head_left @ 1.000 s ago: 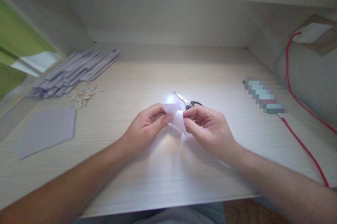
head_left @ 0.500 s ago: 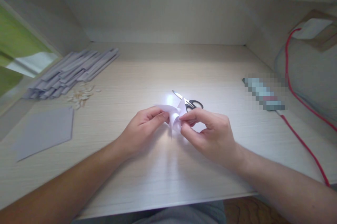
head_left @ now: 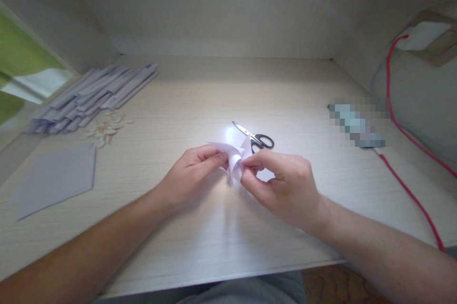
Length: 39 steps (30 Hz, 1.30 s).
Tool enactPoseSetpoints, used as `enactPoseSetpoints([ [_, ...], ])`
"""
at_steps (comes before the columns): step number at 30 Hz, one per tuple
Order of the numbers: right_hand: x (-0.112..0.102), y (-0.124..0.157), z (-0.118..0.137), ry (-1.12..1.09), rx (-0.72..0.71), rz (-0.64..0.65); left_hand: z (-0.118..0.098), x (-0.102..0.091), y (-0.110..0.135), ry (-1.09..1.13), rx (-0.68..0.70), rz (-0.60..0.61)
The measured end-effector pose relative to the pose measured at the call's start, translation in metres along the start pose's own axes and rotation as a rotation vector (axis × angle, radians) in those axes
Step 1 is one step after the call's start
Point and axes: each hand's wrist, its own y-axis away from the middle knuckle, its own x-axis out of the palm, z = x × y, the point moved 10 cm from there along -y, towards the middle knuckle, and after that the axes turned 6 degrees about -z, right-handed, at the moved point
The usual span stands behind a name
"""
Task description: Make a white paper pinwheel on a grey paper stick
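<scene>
A small folded piece of white paper (head_left: 233, 157) is held just above the desk between both hands. My left hand (head_left: 193, 173) pinches its left side with thumb and fingers closed. My right hand (head_left: 282, 182) pinches its right side, fingers curled. Right behind the paper, a pair of scissors (head_left: 255, 137) with black handles lies flat on the wooden desk (head_left: 221, 232), touched by neither hand.
A pile of folded grey paper strips (head_left: 94, 96) lies at the back left, with small pale scraps (head_left: 105, 130) beside it. A flat grey sheet (head_left: 53, 180) sits at the left. A red cable (head_left: 410, 189) and a blurred object (head_left: 357, 125) are on the right.
Both hands have turned the paper slightly and shifted a little toward me; the right hand's fingers curl more under the paper. The scissors have not moved.
</scene>
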Motion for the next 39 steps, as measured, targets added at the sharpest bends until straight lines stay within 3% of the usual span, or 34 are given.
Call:
enactPoseSetpoints([
  [7,-0.001,-0.001,0.001,0.002,-0.01,-0.011,-0.006,0.01,0.001,0.093,0.023,0.078],
  [31,-0.001,-0.002,-0.001,-0.074,-0.019,-0.024,0.002,0.014,0.002,0.084,-0.035,0.094],
  [39,0.006,-0.004,-0.017,-0.25,0.141,0.034,-0.009,0.01,0.003,-0.037,0.035,0.056],
])
